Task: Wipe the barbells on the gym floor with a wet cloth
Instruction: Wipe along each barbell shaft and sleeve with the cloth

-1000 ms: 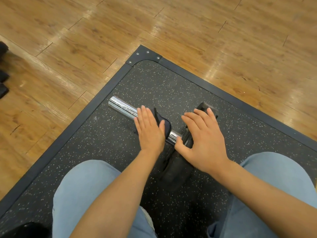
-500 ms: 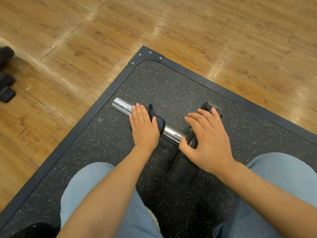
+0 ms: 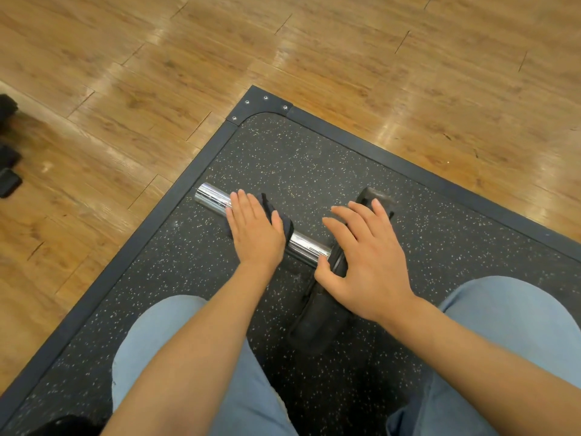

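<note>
A chrome barbell sleeve (image 3: 306, 245) lies on the speckled black rubber mat (image 3: 314, 158), its free end pointing up-left. My left hand (image 3: 254, 231) lies flat on a dark cloth (image 3: 284, 223) and presses it onto the sleeve near the middle. My right hand (image 3: 367, 262) rests with spread fingers on the black weight plate (image 3: 317, 322) that stands on the bar between my knees. The bar beyond the plate is hidden by my right hand and arm.
The mat's dark border (image 3: 176, 196) and bolted corner (image 3: 264, 103) meet the wooden floor (image 3: 125, 99). Black dumbbell ends (image 3: 9, 180) sit at the left edge. My knees in light blue jeans (image 3: 151, 338) flank the plate.
My left hand has slid the cloth along the sleeve toward its free end, baring more chrome beside the plate. My right hand has stayed on the plate.
</note>
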A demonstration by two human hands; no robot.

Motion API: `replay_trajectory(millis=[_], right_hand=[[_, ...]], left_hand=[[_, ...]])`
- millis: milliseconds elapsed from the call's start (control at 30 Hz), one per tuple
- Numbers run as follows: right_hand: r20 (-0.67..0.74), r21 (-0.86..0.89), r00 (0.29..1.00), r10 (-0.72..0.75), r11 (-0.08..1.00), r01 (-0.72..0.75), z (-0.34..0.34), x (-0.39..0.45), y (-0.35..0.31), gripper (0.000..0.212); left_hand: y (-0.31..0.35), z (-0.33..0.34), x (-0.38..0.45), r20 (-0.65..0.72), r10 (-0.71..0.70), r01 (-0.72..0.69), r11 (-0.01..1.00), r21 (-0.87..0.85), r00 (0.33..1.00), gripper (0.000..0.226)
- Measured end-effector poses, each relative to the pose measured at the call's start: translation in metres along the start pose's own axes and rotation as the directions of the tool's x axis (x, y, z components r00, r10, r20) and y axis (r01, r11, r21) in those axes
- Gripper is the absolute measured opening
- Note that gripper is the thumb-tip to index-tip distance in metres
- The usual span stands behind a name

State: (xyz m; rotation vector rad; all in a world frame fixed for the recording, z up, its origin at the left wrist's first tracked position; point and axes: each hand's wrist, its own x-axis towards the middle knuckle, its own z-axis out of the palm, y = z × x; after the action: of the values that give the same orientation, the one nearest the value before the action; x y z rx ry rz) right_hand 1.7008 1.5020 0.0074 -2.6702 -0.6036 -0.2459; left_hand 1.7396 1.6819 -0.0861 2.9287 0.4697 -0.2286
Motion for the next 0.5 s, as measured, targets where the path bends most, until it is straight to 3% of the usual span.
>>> replay_trajectory(millis=[167, 267, 367, 433, 500], right_hand=[[0.023, 0.000, 0.999, 0.038, 0.999, -0.038, -0.004, 0.004, -0.001, 0.047], [0.116, -0.066, 0.991, 0.069, 0.996, -0.062, -0.007, 0.005, -0.002, 0.056], [0.170, -0.124, 0.977, 0.125, 0.987, -0.105, -0.008, 0.010, -0.005, 0.066], [0.156, -0.124, 0.972, 0.177, 0.980, -0.159, -0.005, 0.017, -0.010, 0.066], [0.118, -0.107, 0.969, 0.219, 0.972, -0.207, -0.001, 0.023, -0.014, 0.059]], left_hand=[[0.015, 0.012, -0.034, -0.020, 0.270, -0.268, 0.961, 0.061, 0.963, 0.079], [0.011, 0.005, -0.023, -0.011, 0.264, -0.262, 0.959, 0.106, 0.964, 0.082], [0.013, 0.003, -0.013, -0.063, 0.298, -0.282, 0.942, 0.180, 0.953, 0.060], [0.013, 0.008, -0.008, -0.067, 0.503, -0.477, 0.849, 0.227, 0.862, 0.050], [0.010, 0.010, -0.005, -0.068, 0.635, -0.620, 0.769, 0.157, 0.770, 0.048]])
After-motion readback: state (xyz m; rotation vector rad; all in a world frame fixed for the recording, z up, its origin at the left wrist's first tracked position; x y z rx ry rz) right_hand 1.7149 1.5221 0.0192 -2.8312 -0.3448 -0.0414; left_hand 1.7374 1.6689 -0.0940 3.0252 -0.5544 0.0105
